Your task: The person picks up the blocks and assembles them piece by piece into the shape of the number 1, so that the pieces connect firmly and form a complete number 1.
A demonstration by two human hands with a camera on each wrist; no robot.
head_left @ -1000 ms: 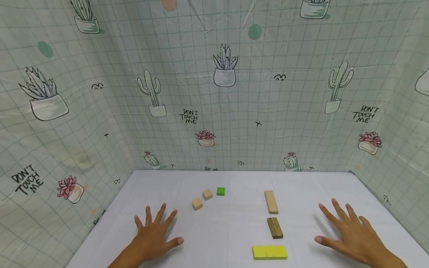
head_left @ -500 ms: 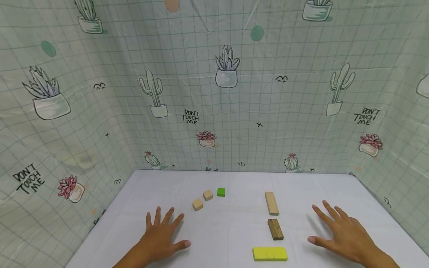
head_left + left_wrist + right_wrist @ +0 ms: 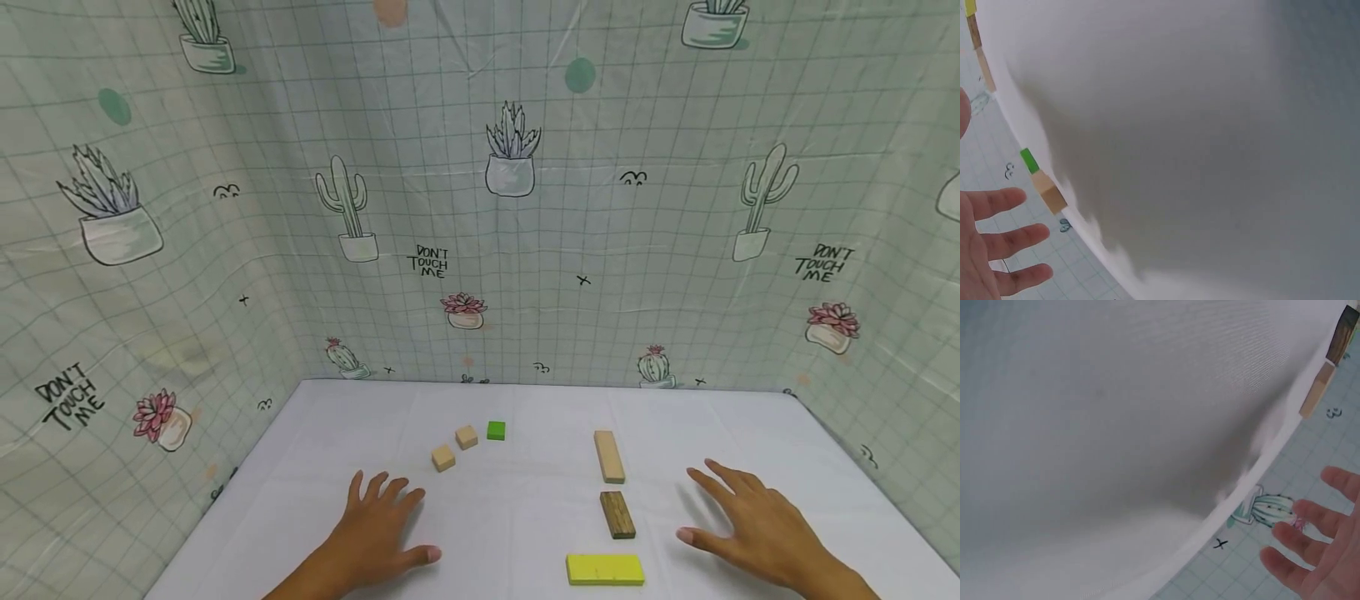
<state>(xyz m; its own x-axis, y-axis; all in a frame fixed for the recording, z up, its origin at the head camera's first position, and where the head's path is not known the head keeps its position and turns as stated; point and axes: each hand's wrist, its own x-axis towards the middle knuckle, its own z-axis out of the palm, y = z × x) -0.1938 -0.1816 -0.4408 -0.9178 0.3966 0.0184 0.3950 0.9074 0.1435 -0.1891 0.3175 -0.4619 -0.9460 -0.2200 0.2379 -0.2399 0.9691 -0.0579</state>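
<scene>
My left hand (image 3: 377, 528) hovers over the left part of the white table, fingers spread and holding nothing. Just beyond its fingertips lie two small pale wooden cubes (image 3: 443, 457), with a green square block (image 3: 496, 431) to their right. Over on the right side, my right hand (image 3: 757, 527) is also spread, its thumb pointing toward a dark brown wooden block (image 3: 617, 515). A longer pale wooden block (image 3: 610, 457) lies behind the brown one, and a yellow block (image 3: 604, 570) in front of it. In both wrist views the fingers hold nothing.
The white tabletop (image 3: 525, 500) meets a hanging curtain (image 3: 555, 225) printed with cacti at the back. More of this curtain hangs along the left and right sides.
Both hands have moved inward, the left to the right and the right to the left, their fingers bending slightly. The blocks stay in place; the head view shifts a little.
</scene>
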